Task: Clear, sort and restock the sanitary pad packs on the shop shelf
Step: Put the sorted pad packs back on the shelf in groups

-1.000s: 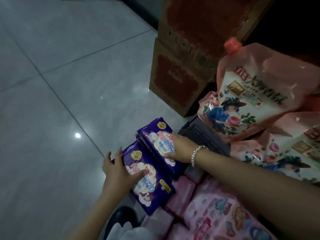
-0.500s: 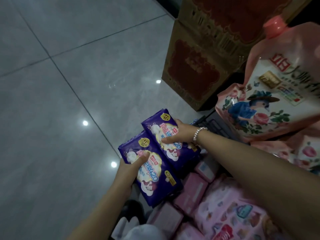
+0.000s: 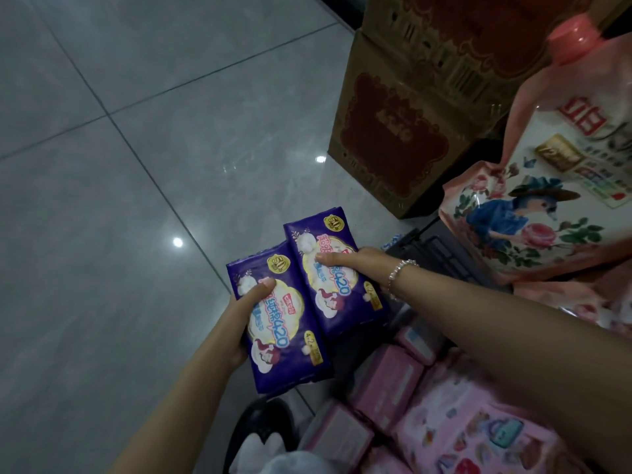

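I hold two purple sanitary pad packs side by side above the floor. My left hand (image 3: 244, 313) grips the nearer purple pack (image 3: 290, 340) by its left edge, thumb on its front. My right hand (image 3: 349, 261), with a bead bracelet on the wrist, grips the farther purple pack (image 3: 338, 285) from its right side, thumb across the print. Below them lie several pink pad packs (image 3: 386, 384) and a pink patterned pack (image 3: 478, 436) in a heap at the lower right.
Grey tiled floor (image 3: 136, 165) fills the left. Stacked brown cartons (image 3: 403, 131) stand at the upper right. Large pink spouted refill pouches (image 3: 554, 186) lean at the right above a dark crate (image 3: 441, 254). A black shoe (image 3: 260, 429) shows at the bottom.
Both hands closed on the purple packs and lifted them off the heap. The view has shifted, so the cartons and pouches sit farther right.
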{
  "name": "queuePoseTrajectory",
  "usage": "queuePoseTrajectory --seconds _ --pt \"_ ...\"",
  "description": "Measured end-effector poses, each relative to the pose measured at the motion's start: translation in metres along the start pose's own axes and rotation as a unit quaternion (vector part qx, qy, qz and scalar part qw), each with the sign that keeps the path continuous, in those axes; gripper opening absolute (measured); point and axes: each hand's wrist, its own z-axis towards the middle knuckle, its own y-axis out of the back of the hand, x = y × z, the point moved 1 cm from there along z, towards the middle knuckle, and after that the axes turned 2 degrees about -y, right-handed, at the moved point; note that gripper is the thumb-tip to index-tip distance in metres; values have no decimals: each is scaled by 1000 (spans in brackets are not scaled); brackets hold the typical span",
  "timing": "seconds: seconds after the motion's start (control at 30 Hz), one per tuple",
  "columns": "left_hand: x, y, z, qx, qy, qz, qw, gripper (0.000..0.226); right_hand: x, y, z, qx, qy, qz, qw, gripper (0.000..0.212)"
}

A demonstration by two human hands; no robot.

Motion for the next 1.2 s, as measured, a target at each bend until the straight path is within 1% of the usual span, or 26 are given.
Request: queuePoseTrajectory --seconds 0.07,0.13,0.17,0.23,0.3,0.33,0.4,0.47,0.5,0.53,0.6,0.63,0.7,0.73,0.83,0.87,0.97,1.07,1.17,1.2 --pt "-2 3 -1 0 6 -8 1000 32 4 -7 -3 20 16 40 999 52" --pt "-2 5 -5 -6 14 -18 1000 20 9 -13 -3 42 25 48 998 67" --pt "-2 5 -8 -7 13 -22 1000 17 13 -15 -6 54 36 42 997 65" --pt "-4 7 -13 -7 3 -27 1000 16 19 -18 -11 72 60 38 995 49" --pt "-14 3 -18 2 -11 -33 999 19 25 -18 -20 79 66 50 993 50" --pt "-19 1 -19 5 -12 -36 999 21 27 -17 -24 80 67 53 993 46" --pt "-26 -10 -20 11 -2 -29 1000 25 29 -11 -32 78 76 65 992 27" --pt "-28 -20 -22 16 11 -12 1000 24 26 -5 -37 65 66 76 993 24" --pt "-28 -23 -21 19 12 -7 1000 24 24 -4 -37 60 57 77 994 28" --pt "-27 -23 -19 21 10 -1 1000 24 21 -3 -36 61 47 74 994 37" --pt "-23 -18 -16 13 10 0 1000 31 17 -3 -31 69 20 47 996 62" --pt "-20 -15 -16 8 10 0 1000 37 16 -4 -30 70 15 34 997 71" --pt "-16 -13 -17 -3 4 -4 1000 43 17 -3 -30 64 14 12 998 80" --pt "-14 -13 -18 -9 0 -10 1000 45 18 -2 -30 56 16 2 998 78" --pt "-8 -13 -25 -21 -13 -22 999 47 18 3 -34 25 25 -16 999 51" --pt "-8 -13 -28 -23 -18 -23 999 53 18 4 -37 17 28 -20 999 47" --pt "-14 -15 -40 -15 -38 -19 999 67 22 6 -55 6 43 -20 999 42" --pt "-34 -26 -61 -2 -69 -11 998 68 35 11 -90 -5 61 7 998 33" --pt "-57 -48 -91 11 -97 1 995 69 49 20 -138 -38 92 27 995 32" --pt "-63 -55 -102 19 -101 7 995 68 52 24 -156 -45 104 32 993 36"
